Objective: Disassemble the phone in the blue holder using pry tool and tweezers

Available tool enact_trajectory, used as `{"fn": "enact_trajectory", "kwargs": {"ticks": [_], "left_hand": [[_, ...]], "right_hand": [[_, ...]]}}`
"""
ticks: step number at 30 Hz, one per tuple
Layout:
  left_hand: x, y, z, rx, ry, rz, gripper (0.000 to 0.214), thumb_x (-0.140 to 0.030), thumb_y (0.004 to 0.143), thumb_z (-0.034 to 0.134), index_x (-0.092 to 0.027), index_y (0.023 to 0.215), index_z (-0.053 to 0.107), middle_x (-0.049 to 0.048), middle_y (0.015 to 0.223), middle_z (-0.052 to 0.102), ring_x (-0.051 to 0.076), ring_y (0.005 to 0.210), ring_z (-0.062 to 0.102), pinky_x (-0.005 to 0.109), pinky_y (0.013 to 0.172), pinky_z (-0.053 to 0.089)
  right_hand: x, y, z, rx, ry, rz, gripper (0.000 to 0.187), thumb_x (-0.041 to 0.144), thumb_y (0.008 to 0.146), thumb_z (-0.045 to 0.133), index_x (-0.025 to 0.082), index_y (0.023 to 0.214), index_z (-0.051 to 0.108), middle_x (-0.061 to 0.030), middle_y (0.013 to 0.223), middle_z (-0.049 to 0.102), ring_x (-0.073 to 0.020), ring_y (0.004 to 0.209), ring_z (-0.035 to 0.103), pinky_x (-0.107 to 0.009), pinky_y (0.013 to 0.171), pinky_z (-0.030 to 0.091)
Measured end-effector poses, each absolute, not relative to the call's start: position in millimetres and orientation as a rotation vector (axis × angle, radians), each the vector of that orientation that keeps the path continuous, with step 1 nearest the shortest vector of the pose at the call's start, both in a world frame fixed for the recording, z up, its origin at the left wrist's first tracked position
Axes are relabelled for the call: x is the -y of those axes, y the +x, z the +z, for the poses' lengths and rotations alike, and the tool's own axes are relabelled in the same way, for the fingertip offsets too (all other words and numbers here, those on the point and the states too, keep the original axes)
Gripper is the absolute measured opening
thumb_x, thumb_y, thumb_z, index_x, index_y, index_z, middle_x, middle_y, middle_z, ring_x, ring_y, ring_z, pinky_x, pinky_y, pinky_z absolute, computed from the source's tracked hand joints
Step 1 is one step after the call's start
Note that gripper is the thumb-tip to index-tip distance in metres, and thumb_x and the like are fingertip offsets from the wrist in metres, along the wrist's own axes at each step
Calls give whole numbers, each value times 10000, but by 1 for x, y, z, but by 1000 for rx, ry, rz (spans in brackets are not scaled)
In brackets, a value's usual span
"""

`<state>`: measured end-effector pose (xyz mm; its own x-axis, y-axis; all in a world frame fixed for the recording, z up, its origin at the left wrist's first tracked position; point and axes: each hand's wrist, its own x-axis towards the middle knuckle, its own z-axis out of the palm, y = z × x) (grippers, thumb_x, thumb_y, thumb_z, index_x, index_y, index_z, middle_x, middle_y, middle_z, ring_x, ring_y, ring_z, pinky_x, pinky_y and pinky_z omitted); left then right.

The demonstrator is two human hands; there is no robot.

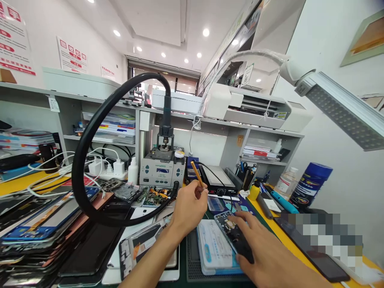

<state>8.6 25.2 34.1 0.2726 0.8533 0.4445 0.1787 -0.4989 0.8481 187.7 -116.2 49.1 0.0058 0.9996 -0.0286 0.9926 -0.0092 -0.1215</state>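
My left hand is raised over the middle of the bench, its fingers pinched around a slim gold-coloured pen-like tool; the tool's lower end is hidden by the fingers. My right hand grips an opened phone by its edges, with thumb and fingers on opposite sides. The phone's inner parts face up, and it lies tilted over a white and blue box. That box rests on a dark textured mat. Beneath my left forearm lies another opened phone housing.
A hot-air station with a looping black hose stands at the back. Stacked phone parts fill the left. A small heating plate sits behind my hands. At right are a blue spray can, a bottle and a dark phone.
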Motion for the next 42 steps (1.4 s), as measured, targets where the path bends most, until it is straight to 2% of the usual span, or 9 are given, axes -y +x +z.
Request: {"fn": "enact_trajectory", "kwargs": {"ticks": [5, 7, 10, 13, 17, 26, 33, 39, 42], "left_hand": [[-21, 9, 38, -875, 1832, 1206, 116, -260, 1004, 697, -149, 971, 697, -9, 838, 699, 165, 766, 684, 355, 784, 580], [-20, 8, 39, -834, 1819, 1178, 96, -238, 998, 698, -147, 966, 696, -10, 836, 698, 169, 778, 685, 355, 789, 576], [-20, 6, 42, -743, 1807, 1113, 58, -183, 973, 706, -146, 930, 694, -17, 813, 694, 168, 778, 683, 336, 770, 561], [-18, 3, 45, -666, 1798, 1048, 25, -136, 935, 700, -146, 912, 704, -22, 768, 689, 165, 749, 675, 304, 725, 530], [-18, 1, 44, -636, 1780, 1009, 38, -166, 890, 682, -147, 896, 714, -1, 738, 696, 178, 737, 667, 279, 685, 485], [-19, -2, 44, -652, 1788, 1009, 95, -249, 872, 662, -164, 883, 702, 3, 726, 665, 195, 729, 632, 271, 648, 431], [-23, -3, 43, -690, 1809, 1054, 66, -210, 886, 669, -164, 877, 717, 8, 749, 704, 190, 728, 656, 269, 645, 455], [-37, -13, 44, -838, 1825, 1199, 59, -205, 964, 690, -152, 946, 706, -5, 808, 706, 172, 755, 667, 323, 743, 530], [-45, -17, 43, -889, 1807, 1250, 147, -288, 1009, 683, -147, 970, 693, -8, 826, 695, 170, 762, 685, 346, 760, 571]], "right_hand": [[111, 206, 53, 2047, -2238, 353, 759, 363, 847, 646, 105, 1541, 475, -258, 1545, 499, -461, 1463, 437, -589, 1182, 376], [107, 209, 61, 2088, -2183, 410, 820, 315, 784, 696, 158, 1553, 460, -219, 1560, 494, -451, 1474, 423, -550, 1175, 393], [98, 210, 76, 2208, -2042, 568, 885, 316, 718, 769, 242, 1546, 462, -146, 1504, 549, -378, 1303, 604, -416, 1026, 538], [86, 210, 84, 2308, -1901, 691, 885, 305, 696, 787, 229, 1522, 479, -127, 1446, 596, -331, 1250, 637, -360, 987, 554], [75, 211, 79, 2389, -1784, 754, 895, 215, 675, 749, 179, 1522, 460, -153, 1499, 565, -329, 1357, 572, -386, 1115, 473], [74, 212, 78, 2496, -1791, 750, 857, 199, 751, 692, 195, 1572, 443, -187, 1637, 426, -427, 1444, 485, -456, 1082, 496], [74, 209, 91, 2512, -1811, 699, 834, 198, 735, 755, 218, 1532, 510, -158, 1587, 501, -399, 1303, 613, -421, 995, 540], [17, 204, 94, 2295, -1960, 505, 329, 349, 1001, 683, 180, 1282, 666, -106, 1335, 671, -293, 1156, 670, -495, 983, 551], [-18, 186, 73, 2223, -2084, 606, 301, 354, 1019, 686, 176, 1262, 682, -75, 1299, 694, -280, 1078, 710, -459, 902, 609]]}}
